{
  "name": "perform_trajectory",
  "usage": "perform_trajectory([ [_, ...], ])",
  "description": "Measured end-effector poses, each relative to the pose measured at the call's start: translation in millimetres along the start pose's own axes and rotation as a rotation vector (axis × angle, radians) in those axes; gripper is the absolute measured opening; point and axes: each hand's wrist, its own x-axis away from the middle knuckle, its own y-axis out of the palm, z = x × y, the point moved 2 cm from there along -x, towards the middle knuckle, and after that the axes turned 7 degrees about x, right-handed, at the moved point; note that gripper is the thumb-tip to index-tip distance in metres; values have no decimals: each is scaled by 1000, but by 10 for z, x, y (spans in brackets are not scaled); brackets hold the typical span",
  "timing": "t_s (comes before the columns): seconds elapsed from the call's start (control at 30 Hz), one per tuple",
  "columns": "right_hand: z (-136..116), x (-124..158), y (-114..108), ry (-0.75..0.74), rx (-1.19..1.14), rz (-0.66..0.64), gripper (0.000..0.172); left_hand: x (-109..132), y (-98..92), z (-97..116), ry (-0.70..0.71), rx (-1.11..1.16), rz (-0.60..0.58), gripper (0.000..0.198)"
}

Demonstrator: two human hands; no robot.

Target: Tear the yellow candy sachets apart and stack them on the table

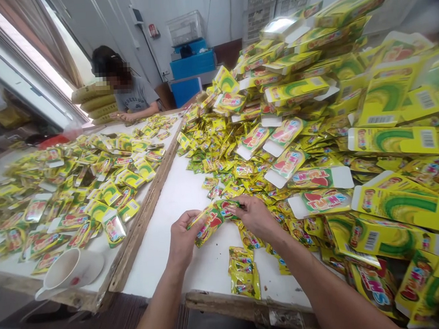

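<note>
Over the white tabletop (154, 254), my left hand (182, 236) grips a small yellow-and-green candy box (209, 224) with red and pink print, thumb on its front. My right hand (257, 217) pinches a small shiny candy sachet (228, 208) at the box's right end. Whether the sachet is partly inside the box I cannot tell. Just below my hands lies a short stack of yellow sachets (244, 275). Beyond them spreads a heap of loose sachets (218, 135), and flat-sided boxes with white end flaps (321, 201) pile up to the right.
A wooden strip (148, 201) divides the table. Left of it lie many boxes (113, 227) and a white mug (69, 270) near the front edge. A co-worker (134, 95) sits at the far side by stacked sacks (98, 99). Blue bins (193, 66) stand behind.
</note>
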Motion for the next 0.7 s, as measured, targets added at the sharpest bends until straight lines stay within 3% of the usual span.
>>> perform_trajectory([
  [0.13, 47, -6, 80, -75, -41, -67, 17, -11, -14, 31, -31, -102, -97, 27],
  [0.23, 70, -16, 121, -19, -157, -68, 15, -37, 3, 42, -123, -45, -158, 30],
  [0.37, 31, -12, 135, 66, -382, -3, 19, -42, 55, 25, -219, 105, -97, 37],
  [0.53, -49, 40, 185, 18, -315, -39, 13, -8, 112, 8, -245, 127, -60, 35],
  [0.7, -69, 77, 258, 24, -467, -79, 44, -10, 108, 7, -237, 161, -17, 34],
])
